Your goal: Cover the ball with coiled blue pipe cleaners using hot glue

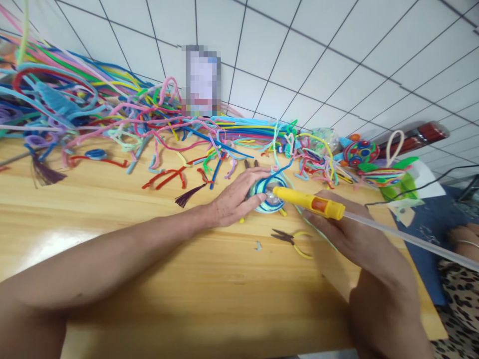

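My left hand (235, 197) is closed around a small round piece (267, 197) wound from blue, green and white pipe cleaners, holding it on the wooden table (179, 279). My right hand (348, 232) grips a yellow and orange glue gun (309, 201) with a clear glue stick (407, 239) sticking out behind. The gun's nozzle touches the centre of the round piece.
A large heap of coloured pipe cleaners (112, 114) lies along the tiled wall. Small yellow-handled pliers (294, 241) lie just below the gun. Finished colourful pieces (374, 164) sit at the right. Another person's hand (464, 239) shows at the far right edge.
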A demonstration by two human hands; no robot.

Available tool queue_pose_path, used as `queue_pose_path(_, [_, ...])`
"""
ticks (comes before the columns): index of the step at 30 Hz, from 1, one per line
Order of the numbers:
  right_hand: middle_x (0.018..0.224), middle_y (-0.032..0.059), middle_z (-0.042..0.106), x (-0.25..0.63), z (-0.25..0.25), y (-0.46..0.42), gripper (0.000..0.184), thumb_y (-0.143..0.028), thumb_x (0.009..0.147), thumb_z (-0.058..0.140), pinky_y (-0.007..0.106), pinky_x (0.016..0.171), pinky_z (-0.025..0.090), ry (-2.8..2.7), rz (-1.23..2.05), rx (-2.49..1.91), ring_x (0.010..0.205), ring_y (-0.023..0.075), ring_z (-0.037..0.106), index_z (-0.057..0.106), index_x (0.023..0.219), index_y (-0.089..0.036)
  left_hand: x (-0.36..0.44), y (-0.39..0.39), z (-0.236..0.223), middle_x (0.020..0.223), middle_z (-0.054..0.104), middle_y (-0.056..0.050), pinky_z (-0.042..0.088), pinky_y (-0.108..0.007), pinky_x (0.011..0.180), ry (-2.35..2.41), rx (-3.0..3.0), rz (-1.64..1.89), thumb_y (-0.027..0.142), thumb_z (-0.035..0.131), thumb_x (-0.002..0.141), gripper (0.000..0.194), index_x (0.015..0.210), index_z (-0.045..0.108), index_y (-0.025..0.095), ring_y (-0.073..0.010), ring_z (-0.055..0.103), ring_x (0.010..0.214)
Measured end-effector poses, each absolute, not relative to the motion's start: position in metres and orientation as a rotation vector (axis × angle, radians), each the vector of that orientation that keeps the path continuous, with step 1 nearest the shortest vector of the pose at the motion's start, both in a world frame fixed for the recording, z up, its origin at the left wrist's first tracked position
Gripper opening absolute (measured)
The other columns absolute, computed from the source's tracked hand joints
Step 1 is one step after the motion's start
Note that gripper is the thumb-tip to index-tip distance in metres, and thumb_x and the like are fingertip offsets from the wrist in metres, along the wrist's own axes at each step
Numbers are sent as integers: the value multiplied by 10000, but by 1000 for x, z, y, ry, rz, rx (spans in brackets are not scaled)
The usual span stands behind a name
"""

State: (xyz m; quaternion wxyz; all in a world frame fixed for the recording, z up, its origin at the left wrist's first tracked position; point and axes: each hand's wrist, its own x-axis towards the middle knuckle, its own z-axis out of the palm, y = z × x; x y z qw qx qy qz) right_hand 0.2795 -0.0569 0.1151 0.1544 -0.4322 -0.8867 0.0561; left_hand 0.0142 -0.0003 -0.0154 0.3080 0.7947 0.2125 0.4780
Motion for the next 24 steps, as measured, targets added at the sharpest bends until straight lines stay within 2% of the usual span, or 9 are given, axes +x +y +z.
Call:
queue_pose_path(10, [825,13,682,288,113,-56,181,-338,1077,582,320,604,440,-2479,160,-1314,668,185,629,625,921,-258,14,0,-17,1610,554,-165,427,-595,1305,584,2118,1259,369,521,1123,469,1573,450,253,-306,493,1558])
queue_pose_path(16, [895,42,732,295,119,-59,187,-392,1050,619,354,675,539,-2384,217,-1364,749,219,679,683,926,-269,14,-2,-16,1616,546,-165,419,-607,1310,611,2108,1231,366,514,1120,495,1593,428,252,-313,491,1559])
queue_pose_path(20, [954,42,783,320,127,-64,233,-506,1003,688,390,746,612,-2170,426,-1524,848,252,734,742,1026,-280,14,-4,-14,1624,539,-170,421,-577,1317,623,2104,1223,373,517,1118,517,1606,417,232,-313,499,1552])
queue_pose_path(24, [960,56,791,363,119,-76,314,-554,932,737,336,649,591,-1914,563,-1681,824,227,721,765,1006,-250,13,-5,-14,1626,538,-164,404,-584,1324,657,2115,1199,363,517,1123,473,1572,455,229,-311,479,1568])
